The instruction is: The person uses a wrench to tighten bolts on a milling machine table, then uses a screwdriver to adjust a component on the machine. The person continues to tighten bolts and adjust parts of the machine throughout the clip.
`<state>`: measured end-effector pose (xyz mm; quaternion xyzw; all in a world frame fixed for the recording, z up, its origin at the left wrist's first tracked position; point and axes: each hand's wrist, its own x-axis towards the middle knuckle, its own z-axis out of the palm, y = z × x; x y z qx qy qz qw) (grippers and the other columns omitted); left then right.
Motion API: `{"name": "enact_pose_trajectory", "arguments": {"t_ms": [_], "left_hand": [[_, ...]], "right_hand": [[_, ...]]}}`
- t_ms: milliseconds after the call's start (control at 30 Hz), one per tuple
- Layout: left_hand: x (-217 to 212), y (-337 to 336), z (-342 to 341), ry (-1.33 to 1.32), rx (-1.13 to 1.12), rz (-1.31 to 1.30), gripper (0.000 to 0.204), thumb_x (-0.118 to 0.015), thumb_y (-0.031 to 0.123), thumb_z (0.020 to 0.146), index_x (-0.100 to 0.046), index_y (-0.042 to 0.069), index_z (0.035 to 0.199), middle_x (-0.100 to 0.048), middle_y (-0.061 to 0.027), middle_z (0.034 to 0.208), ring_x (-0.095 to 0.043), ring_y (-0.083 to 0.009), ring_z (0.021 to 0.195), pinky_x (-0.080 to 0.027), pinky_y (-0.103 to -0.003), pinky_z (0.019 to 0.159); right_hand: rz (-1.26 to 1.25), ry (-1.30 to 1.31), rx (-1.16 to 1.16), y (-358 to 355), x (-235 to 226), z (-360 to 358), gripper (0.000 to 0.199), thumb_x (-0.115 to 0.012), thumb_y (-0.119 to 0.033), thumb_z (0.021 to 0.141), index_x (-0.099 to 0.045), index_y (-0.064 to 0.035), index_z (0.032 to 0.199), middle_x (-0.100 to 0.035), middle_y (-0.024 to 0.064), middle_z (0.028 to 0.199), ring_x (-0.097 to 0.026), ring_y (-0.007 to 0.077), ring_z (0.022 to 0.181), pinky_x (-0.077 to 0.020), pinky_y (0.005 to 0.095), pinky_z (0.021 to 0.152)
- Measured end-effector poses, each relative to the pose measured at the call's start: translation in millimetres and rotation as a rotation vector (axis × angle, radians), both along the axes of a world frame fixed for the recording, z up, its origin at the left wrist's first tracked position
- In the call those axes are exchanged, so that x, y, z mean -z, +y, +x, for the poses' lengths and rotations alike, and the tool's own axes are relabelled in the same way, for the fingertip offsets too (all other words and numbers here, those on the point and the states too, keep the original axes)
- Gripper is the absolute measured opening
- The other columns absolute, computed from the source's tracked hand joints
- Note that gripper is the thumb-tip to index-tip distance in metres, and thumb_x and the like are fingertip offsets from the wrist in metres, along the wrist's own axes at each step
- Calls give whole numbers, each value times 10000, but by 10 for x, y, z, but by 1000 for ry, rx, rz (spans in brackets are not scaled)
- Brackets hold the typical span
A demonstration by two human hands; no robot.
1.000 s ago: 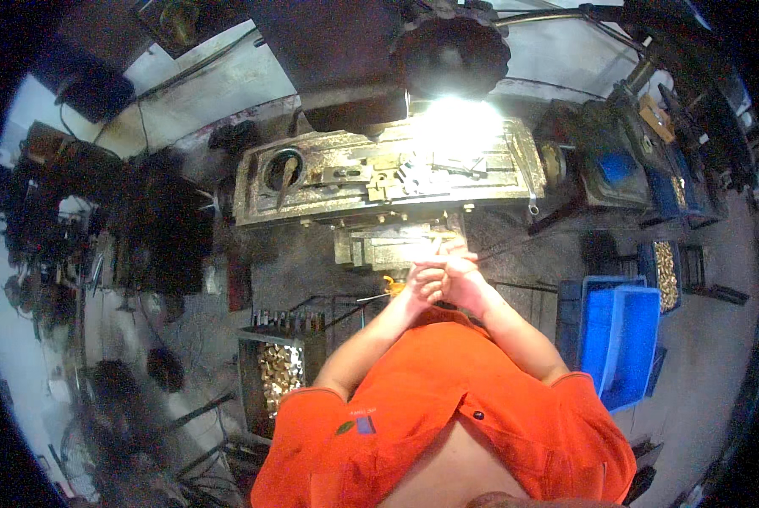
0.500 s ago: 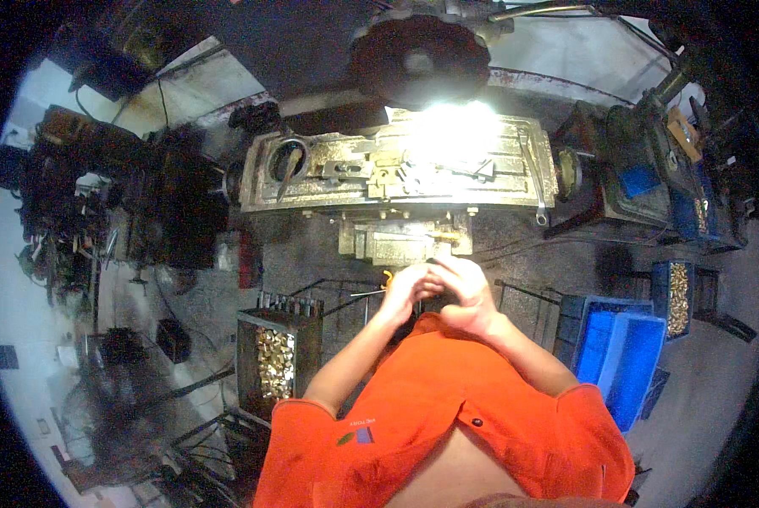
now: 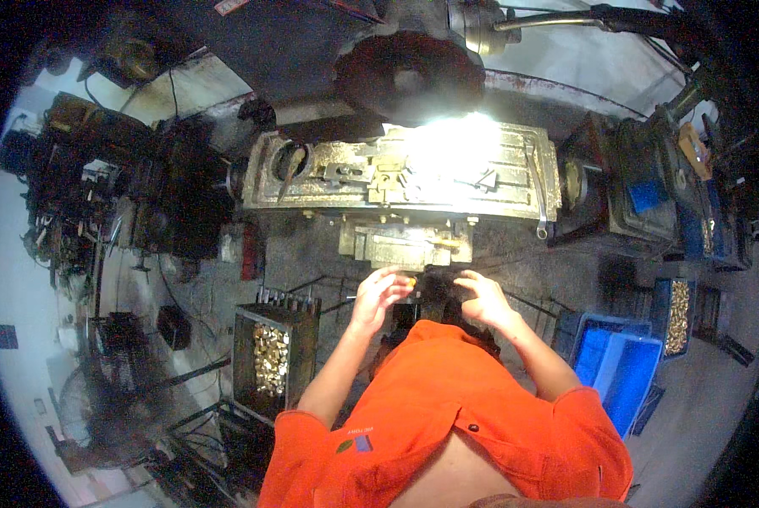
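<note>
In front of my body, short of the machine table, my two hands are apart. My left hand (image 3: 378,301) is raised with curled fingers, and a small yellow piece (image 3: 411,282) shows at its fingertips; its kind is too small to make out. My right hand (image 3: 484,301) holds nothing visible, its fingers apart and pointing inward. Just beyond them is a metal block-like part (image 3: 396,249) of the machine's front. Above that lies the metal machine table (image 3: 345,200), with a clamping fixture (image 3: 385,179) on it and a toothed dark wheel (image 3: 409,78) behind.
A metal bin (image 3: 300,351) of small shiny brass-coloured parts stands at lower left. Blue crates (image 3: 625,372) are at right, beside a blue box (image 3: 660,315) of similar parts. A wrench (image 3: 538,199) lies at the table's right end. Glare from a lamp covers the table's middle.
My hands were together in front of me and have now moved apart, left hand to the left and right hand to the right. The yellow piece now shows at my left fingertips.
</note>
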<state>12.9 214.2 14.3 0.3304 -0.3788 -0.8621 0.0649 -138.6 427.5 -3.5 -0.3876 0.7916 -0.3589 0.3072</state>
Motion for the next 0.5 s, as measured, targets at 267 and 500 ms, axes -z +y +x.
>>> {"name": "enact_pose_trajectory", "arguments": {"t_ms": [267,500], "left_hand": [[793,-131,697,-428,399,-337,268,-543,147,791,-551,-16,1003,-629,-116,825,-618,-180,747,-479,-275,629],[1622,-517,1095,-561,806,-974,398,-588,319,712,-604,32,988,-619,-185,927,-597,-311,884,-468,-382,758]], "right_hand": [[101,-239,244,291,486,266,454,-579,-132,552,-628,-51,996,-506,165,1197,-574,286,981,-452,319,850],[88,36,337,575,913,558,281,-583,-141,603,-663,-15,841,-549,133,1152,-589,247,959,-487,296,749]]}}
